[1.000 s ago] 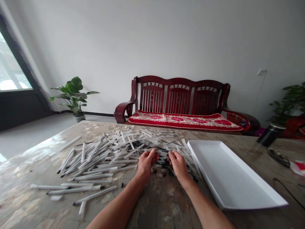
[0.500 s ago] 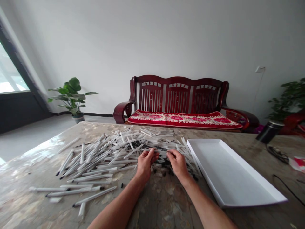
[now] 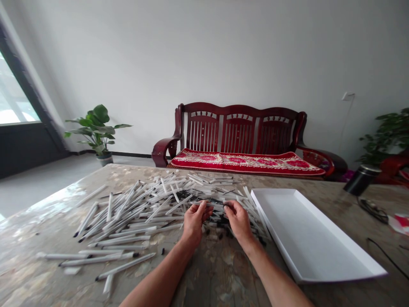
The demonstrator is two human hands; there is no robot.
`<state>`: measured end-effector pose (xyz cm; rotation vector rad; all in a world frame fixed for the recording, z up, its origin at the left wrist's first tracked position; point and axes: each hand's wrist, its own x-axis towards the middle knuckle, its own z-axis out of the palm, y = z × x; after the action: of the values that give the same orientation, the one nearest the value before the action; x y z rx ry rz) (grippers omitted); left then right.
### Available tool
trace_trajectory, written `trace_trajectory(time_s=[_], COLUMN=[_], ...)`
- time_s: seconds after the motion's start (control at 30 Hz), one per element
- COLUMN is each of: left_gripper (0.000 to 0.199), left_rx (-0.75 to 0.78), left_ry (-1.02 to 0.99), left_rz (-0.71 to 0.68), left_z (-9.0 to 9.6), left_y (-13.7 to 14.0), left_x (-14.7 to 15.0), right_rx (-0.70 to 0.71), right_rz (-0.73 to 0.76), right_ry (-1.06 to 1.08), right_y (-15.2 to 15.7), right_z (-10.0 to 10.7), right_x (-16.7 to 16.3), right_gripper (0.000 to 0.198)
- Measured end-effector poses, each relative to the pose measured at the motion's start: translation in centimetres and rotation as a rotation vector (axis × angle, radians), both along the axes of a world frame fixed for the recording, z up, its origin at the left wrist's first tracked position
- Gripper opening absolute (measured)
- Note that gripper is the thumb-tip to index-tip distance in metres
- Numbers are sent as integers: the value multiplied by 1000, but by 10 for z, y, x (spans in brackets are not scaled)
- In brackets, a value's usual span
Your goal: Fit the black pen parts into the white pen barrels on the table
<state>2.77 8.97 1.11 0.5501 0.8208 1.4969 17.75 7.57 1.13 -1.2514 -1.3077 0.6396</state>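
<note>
My left hand (image 3: pixel 194 221) is closed in a pinch on a whitish pen barrel (image 3: pixel 216 207), which points across toward my other hand. My right hand (image 3: pixel 238 218) pinches a small dark pen part (image 3: pixel 226 204) by that barrel's end; whether the two touch I cannot tell. Around and beyond both hands spreads a heap of white pen barrels (image 3: pixel 128 209), many with black ends. Thin black pieces (image 3: pixel 182 195) lie in the middle of the heap, and small black pieces (image 3: pixel 220 222) lie beneath and between my hands.
Right of the pens stands a shallow white tray (image 3: pixel 319 234) on the patterned table (image 3: pixel 220 281). Farther right are a black cylinder (image 3: pixel 362 179), a dark cable (image 3: pixel 373 209) and a red-and-white packet (image 3: pixel 399 221). Behind the table is a wooden bench (image 3: pixel 239 128).
The fingers of my right hand have shifted slightly, and a dark piece shows more clearly at their tips. My left hand keeps its pinch. The view has tilted a little.
</note>
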Motion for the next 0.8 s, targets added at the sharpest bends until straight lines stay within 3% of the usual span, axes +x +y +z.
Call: trace_trajectory(time_s=[0.2, 0.53, 0.8], left_gripper=[39, 35, 41], left_rx=[6, 4, 20], left_ry=[25, 24, 11], left_rz=[-2, 56, -5], left_z=[-1, 0, 0], left_y=[1, 2, -3], left_x=[0, -5, -1], right_rx=[-106, 122, 125], right_rz=[37, -95, -94], right_ry=[-28, -243, -235], right_y=[2, 4, 1], right_z=[-3, -5, 0], right_x=[1, 13, 6], right_gripper=[34, 27, 24])
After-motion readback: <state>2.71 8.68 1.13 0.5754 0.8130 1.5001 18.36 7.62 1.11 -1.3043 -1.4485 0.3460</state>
